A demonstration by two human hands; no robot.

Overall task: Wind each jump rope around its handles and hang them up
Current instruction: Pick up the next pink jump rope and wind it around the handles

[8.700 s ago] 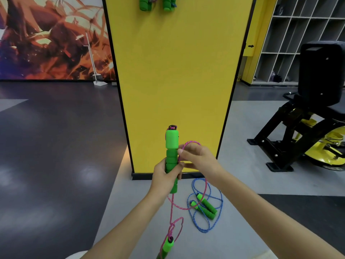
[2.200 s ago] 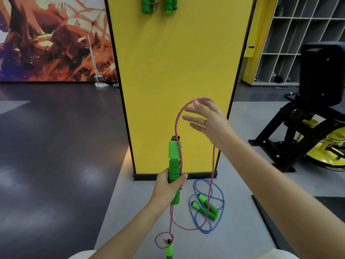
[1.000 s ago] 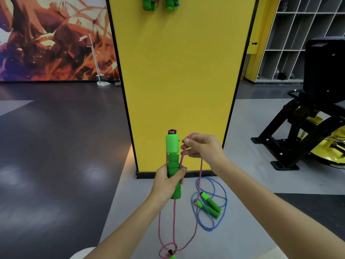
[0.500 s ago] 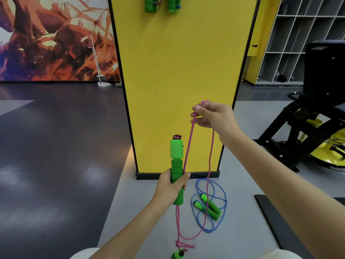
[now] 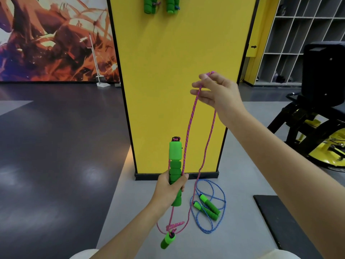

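My left hand [image 5: 170, 187] grips a green foam handle [image 5: 175, 159] upright in front of the yellow pillar [image 5: 179, 81]. Its pink rope [image 5: 192, 116] rises in a loop to my right hand [image 5: 214, 92], which pinches the top of the loop at chest height, other fingers spread. The rope's second green handle [image 5: 167, 240] dangles low near the floor. A blue jump rope [image 5: 210, 204] with two green handles lies loose on the grey floor at the pillar's foot. Two wound ropes [image 5: 160, 4] hang high on the pillar.
A black and yellow exercise machine [image 5: 317, 113] stands at the right. A black mat [image 5: 280, 217] lies on the floor at lower right. Grey cubby shelves [image 5: 306, 38] fill the far right wall. A dark glossy floor [image 5: 56, 146] spreads to the left.
My right hand has lifted the pink loop higher and to the right of the handle. The dangling second handle has risen off the floor. My left hand holds steady.
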